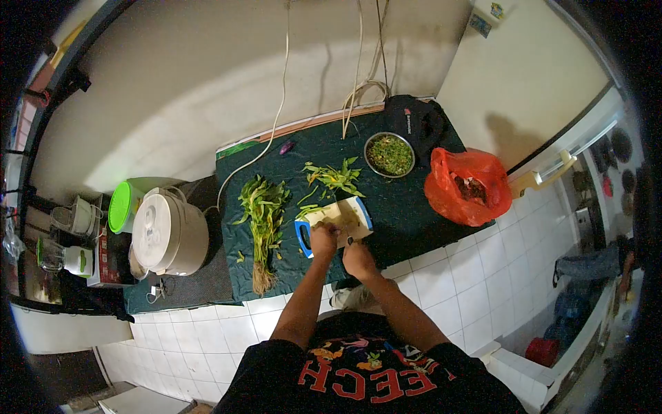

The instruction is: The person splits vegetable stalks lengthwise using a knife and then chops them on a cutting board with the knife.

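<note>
A cutting board (353,207) with blue ends and a blue handle lies near the table's front edge. Over its left part my left hand (323,240) is closed, fingertips pinched on something small and pale that I cannot make out. My right hand (359,261) is closed at the board's front edge around what looks like a knife (350,241); only a dark bit shows, and the blade is hard to make out. Cut green stems (312,209) rest at the board's far left corner. Loose green leaves (334,178) lie behind it, and a rooted bunch of leafy greens (263,221) lies to the left.
A metal bowl of chopped greens (389,154) stands at the back, beside a black bag (420,121). At right is an open red plastic bag (469,186). A small purple onion (287,148) lies near the wall. A white rice cooker (169,231) stands at left.
</note>
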`<state>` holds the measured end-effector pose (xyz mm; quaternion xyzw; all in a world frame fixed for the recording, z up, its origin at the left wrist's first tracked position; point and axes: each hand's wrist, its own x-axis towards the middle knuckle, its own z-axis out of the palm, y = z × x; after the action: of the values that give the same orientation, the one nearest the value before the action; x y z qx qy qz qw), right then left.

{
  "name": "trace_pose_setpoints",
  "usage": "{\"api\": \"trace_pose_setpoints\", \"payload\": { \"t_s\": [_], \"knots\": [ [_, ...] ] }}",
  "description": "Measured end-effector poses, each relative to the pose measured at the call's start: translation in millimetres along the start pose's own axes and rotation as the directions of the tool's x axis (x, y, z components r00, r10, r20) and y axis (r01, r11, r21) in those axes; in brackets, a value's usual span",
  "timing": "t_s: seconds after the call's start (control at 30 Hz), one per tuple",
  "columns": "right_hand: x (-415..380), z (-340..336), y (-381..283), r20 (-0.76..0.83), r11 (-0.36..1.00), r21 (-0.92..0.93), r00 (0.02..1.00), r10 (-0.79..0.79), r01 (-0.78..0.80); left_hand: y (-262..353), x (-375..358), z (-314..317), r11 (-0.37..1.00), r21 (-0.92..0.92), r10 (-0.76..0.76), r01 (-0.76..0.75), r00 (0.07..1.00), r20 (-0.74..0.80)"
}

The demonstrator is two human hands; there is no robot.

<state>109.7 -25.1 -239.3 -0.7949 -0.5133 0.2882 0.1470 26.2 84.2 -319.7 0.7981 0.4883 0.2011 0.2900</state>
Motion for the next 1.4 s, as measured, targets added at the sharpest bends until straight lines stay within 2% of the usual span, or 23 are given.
{"api": "trace_pose_setpoints", "payload": {
  "t_s": [0.03,0.1,0.13,0.2,0.27,0.33,0.37,0.4,0.43,0.5,0.53,0.6,0.63,0.7,0.77,0.83,0.9,1.03,1.1,1.13,1.2,1.33,1.4],
  "knots": [
    [-1,9,2,0.0,1.0,-0.001,1.0,0.0,0.0,1,-1,-1,0.998,0.052,0.04,-0.04,0.999,-0.011],
    [-7,25,4,-0.165,0.966,0.204,0.967,0.194,-0.159,5,-6,-4,0.992,0.104,0.078,-0.076,0.997,-0.022],
    [-5,27,6,-0.164,0.966,0.205,0.967,0.195,-0.16,9,-10,-7,0.995,0.061,0.077,-0.073,0.995,-0.058],
    [4,25,8,-0.183,0.988,0.138,0.979,0.089,-0.064,13,-15,-10,0.997,0.016,0.076,-0.074,0.993,-0.095],
    [-3,0,-5,-0.162,0.997,0.075,0.986,0.03,-0.018,13,-22,-9,0.974,0.105,0.216,-0.2,0.962,-0.166],
    [-4,-2,-7,-0.138,1.0,0.006,0.99,-0.029,0.03,10,-27,-6,0.956,0.166,0.268,-0.242,0.951,-0.155],
    [-3,10,-3,-0.166,0.999,0.032,0.986,-0.004,0.009,8,-29,-5,0.932,0.23,0.315,-0.278,0.939,-0.14],
    [-3,21,2,-0.192,0.998,0.059,0.981,0.02,-0.009,8,-31,-7,0.934,0.228,0.31,-0.273,0.94,-0.144],
    [-4,28,5,-0.187,0.998,0.056,0.982,0.017,-0.006,8,-33,-11,0.93,0.217,0.319,-0.296,0.944,-0.082],
    [-5,36,7,-0.151,0.939,0.192,0.937,0.316,-0.285,6,-38,-15,0.925,0.208,0.329,-0.318,0.944,-0.021],
    [-2,34,8,-0.152,0.94,0.194,0.938,0.313,-0.282,5,-39,-16,0.913,0.241,0.351,-0.331,0.936,-0.044],
    [5,29,15,-0.131,0.975,0.204,0.984,0.12,-0.092,6,-44,-18,0.9,0.272,0.371,-0.342,0.926,-0.065],
    [6,31,16,-0.133,0.975,0.204,0.984,0.121,-0.092,8,-46,-19,0.911,0.254,0.35,-0.327,0.935,-0.052],
    [8,30,14,-0.213,0.996,0.089,0.977,0.026,-0.007,12,-48,-22,0.921,0.233,0.331,-0.313,0.943,-0.041],
    [-3,36,7,-0.22,0.99,0.126,0.972,0.087,-0.061,15,-51,-26,0.899,0.331,0.322,-0.289,0.945,-0.05],
    [-7,41,7,-0.223,0.98,0.163,0.964,0.147,-0.112,13,-51,-25,0.901,0.332,0.302,-0.279,0.953,-0.019],
    [-5,42,5,-0.173,0.946,0.203,0.942,0.289,-0.253,11,-50,-25,0.902,0.335,0.283,-0.271,0.959,0.013],
    [0,24,2,-0.172,0.973,0.188,0.971,0.169,-0.136,10,-52,-26,0.92,0.276,0.296,-0.277,0.955,-0.027],
    [-5,17,-1,-0.093,1.0,0.005,0.995,0.024,-0.024,11,-50,-29,0.931,0.241,0.294,-0.276,0.955,-0.043],
    [-4,24,1,-0.092,1.0,0.005,0.996,0.021,-0.021,13,-48,-31,0.939,0.223,0.271,-0.261,0.962,-0.016],
    [-9,35,-2,-0.162,0.953,0.227,0.957,0.24,-0.201,12,-48,-33,0.949,0.207,0.239,-0.236,0.971,0.009],
    [-2,12,-12,-0.131,0.951,0.237,0.964,0.232,-0.197,6,-42,-31,0.94,0.245,0.232,-0.239,0.971,0.056],
    [0,1,-9,-0.061,0.999,0.037,0.998,-0.001,0.003,6,-42,-29,0.945,0.238,0.214,-0.224,0.974,0.067]
  ]
}}
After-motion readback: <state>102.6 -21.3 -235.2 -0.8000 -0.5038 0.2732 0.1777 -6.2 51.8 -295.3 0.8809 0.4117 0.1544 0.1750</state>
